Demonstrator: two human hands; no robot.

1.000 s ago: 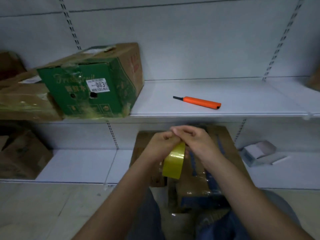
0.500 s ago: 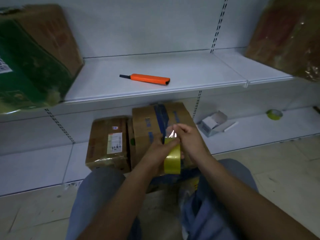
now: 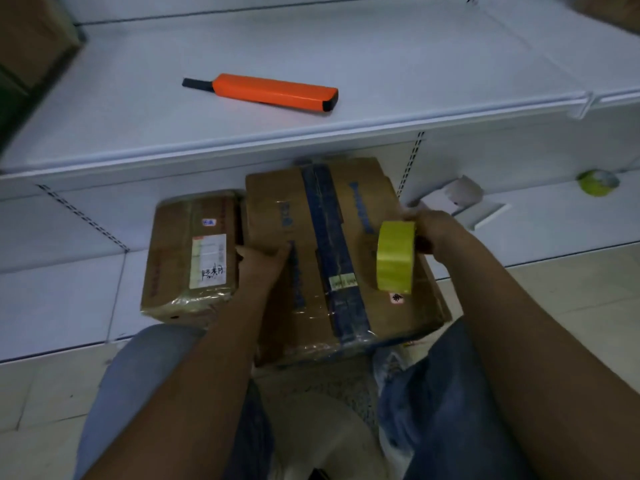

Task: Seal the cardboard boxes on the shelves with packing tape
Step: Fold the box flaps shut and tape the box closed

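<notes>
Your right hand reaches forward, fingers curled round a yellow-green roll of packing tape, holding it on edge above the right half of the large brown cardboard box with a blue tape stripe on the lower white shelf. Your left hand lies flat, fingers straight, on that box's left flap. A smaller labelled cardboard box stands just beside it; an orange utility knife lies on the upper white shelf.

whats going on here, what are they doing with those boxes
A person sits at low shelves taping up cardboard boxes. The right hand holds a yellow tape roll over the big box, while the left hand rests flat on its top. A smaller box sits beside it, and an orange knife lies on the shelf above.
</notes>
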